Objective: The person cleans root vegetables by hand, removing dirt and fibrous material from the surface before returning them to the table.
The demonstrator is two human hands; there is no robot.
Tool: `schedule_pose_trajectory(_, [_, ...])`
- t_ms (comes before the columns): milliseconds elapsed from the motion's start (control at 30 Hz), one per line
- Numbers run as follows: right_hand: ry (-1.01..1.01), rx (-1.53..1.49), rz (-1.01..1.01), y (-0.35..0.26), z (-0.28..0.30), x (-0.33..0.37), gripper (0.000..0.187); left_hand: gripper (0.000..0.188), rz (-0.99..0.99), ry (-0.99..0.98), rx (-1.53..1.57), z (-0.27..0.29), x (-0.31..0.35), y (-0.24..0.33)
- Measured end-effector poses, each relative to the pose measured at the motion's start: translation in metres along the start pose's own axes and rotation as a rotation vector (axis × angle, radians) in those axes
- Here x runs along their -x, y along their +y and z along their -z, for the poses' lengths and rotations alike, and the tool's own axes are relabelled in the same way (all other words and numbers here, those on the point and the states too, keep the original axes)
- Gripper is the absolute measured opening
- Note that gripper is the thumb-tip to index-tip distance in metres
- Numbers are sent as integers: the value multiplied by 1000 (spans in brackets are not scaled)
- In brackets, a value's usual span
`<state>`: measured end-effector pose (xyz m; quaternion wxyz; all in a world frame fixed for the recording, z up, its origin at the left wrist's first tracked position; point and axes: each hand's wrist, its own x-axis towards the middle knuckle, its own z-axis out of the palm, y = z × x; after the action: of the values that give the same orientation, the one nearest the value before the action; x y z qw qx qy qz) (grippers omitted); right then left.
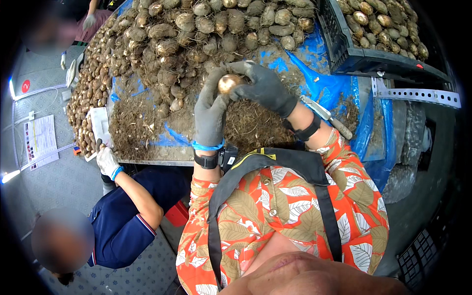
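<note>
Both gloved hands, the left hand and the right hand, are closed together around one pale brown bulb, held just above the desk, with a heap of muddy bulbs piled beyond them.

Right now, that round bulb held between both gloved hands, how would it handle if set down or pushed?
The bulb looks rounded and smooth where cleaned, so it would probably roll if put down. It seems firm, likely not floppy, since the left hand and right hand pinch it without visible denting. Its pale bared surface might be somewhat slippery.
</note>
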<state>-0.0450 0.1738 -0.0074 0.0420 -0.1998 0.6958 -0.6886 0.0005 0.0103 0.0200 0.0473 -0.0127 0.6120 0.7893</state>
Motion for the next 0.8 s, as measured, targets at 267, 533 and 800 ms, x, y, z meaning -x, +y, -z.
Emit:
schedule_pose_trajectory(267, [182, -112, -93, 18, -23, 7, 23, 49, -11, 97, 65, -1, 5, -16])
schedule_pose_trajectory(533, [143, -258, -42, 23, 11, 2, 23, 60, -102, -23, 100, -3, 4, 4])
schedule_pose_trajectory(800, [150, 176, 275, -10, -5, 10, 12, 49, -181, 31, -269, -3, -1, 5])
